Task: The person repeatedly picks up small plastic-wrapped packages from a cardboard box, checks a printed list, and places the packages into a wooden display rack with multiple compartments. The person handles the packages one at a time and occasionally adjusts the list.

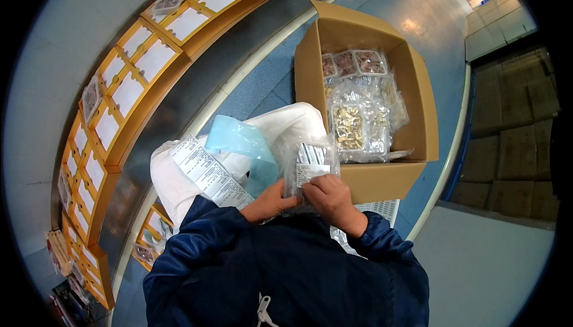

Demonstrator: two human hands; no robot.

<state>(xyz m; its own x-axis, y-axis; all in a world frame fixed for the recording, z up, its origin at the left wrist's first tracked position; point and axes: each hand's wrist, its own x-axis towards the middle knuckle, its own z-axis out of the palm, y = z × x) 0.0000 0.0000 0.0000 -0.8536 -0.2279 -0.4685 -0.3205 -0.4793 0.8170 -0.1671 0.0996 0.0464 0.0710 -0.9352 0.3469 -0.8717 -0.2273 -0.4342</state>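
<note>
A clear plastic pack rests in my lap, with a white printed label on its face. My left hand grips the pack's lower left edge, thumb on top. Curled fingers of my right hand press on the label's lower edge; their tips are partly hidden. On my left thigh lies a strip of white printed labels, beside a curling band of glossy light-blue backing. What the pack holds cannot be made out.
An open cardboard box stands at my right knee, holding clear packs of pale curved pieces and brownish pieces. Orange boxes with white panels line the left side. Beside my right elbow is a white perforated basket.
</note>
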